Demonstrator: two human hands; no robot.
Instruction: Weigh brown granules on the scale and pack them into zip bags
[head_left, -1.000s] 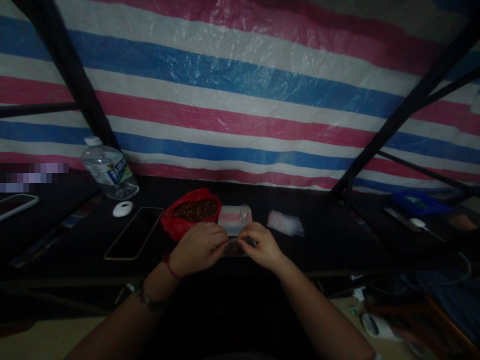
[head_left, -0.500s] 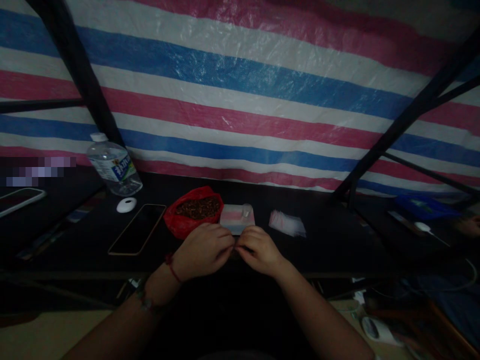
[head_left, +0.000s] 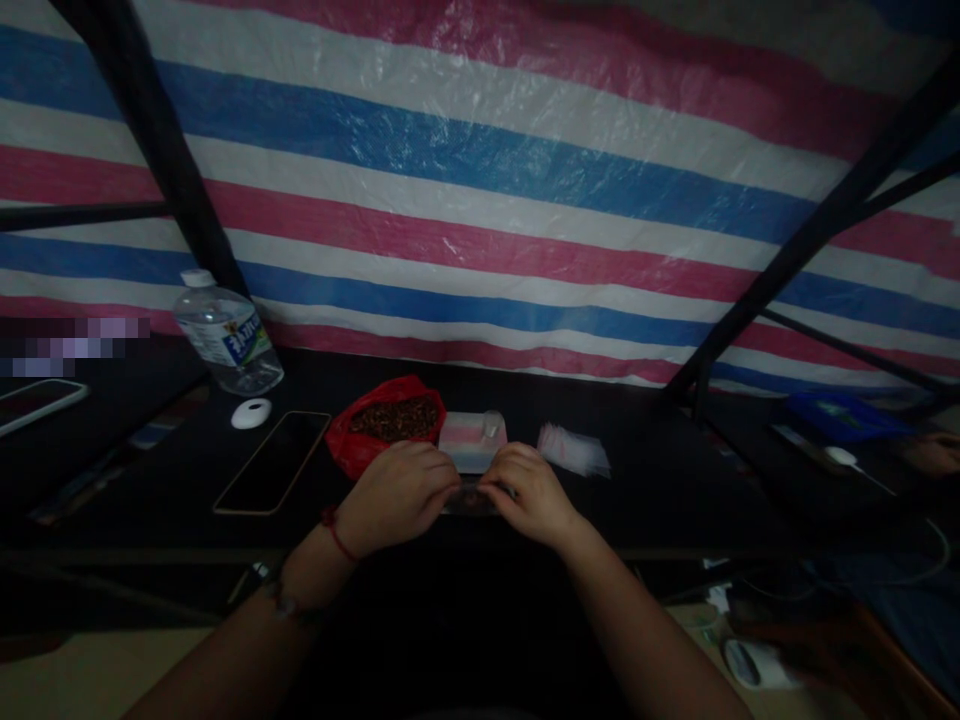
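Note:
My left hand (head_left: 409, 490) and my right hand (head_left: 529, 495) pinch opposite ends of a small clear plastic bag (head_left: 471, 500) at the table's near edge. Something dark shows in the bag, too dim to make out. Just beyond my fingers lies a flat, pale, pink-striped object (head_left: 463, 460) with a small clear cup (head_left: 492, 426) on it. To its left, an open red plastic bag (head_left: 351, 455) holds many small brown pieces (head_left: 394, 416). Several small clear bags (head_left: 576, 452) lie in a fanned stack on the right.
On the black table (head_left: 652, 500) a phone (head_left: 274, 465), a white oval device (head_left: 251, 413) and a clear bottle (head_left: 231, 340) stand or lie left. Dark frame posts (head_left: 739, 315) rise before the striped sheet (head_left: 480, 240). Another person's hand (head_left: 937, 452) is far right, near a blue bag (head_left: 847, 415).
My hands have moved slightly apart, and the clear bag now shows stretched between them. The other things on the table keep their places.

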